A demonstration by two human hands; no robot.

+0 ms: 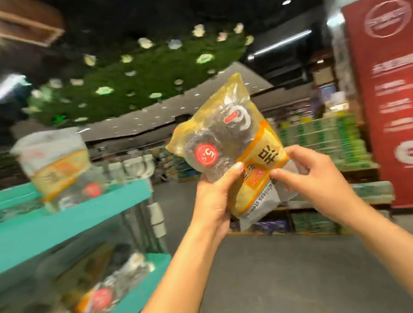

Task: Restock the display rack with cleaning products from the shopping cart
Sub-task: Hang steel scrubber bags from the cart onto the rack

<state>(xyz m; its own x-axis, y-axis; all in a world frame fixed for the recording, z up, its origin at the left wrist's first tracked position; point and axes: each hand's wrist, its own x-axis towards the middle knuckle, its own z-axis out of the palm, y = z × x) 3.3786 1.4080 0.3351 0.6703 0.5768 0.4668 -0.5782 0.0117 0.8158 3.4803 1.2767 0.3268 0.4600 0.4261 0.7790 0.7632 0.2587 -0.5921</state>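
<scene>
Both hands, left hand (213,198) and right hand (313,174), gripped one yellow scrubber packet (227,142) in mid-air, right of a blurred teal display rack (55,218).

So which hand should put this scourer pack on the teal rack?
Probably the left hand: it grips the pack on the side nearer the rack, which stands to the left. The right hand only pinches the far edge.

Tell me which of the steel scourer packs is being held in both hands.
The sharp, tilted scourer pack at centre, gripped by left hand and right hand; the blurred others lie on the teal rack.
</scene>
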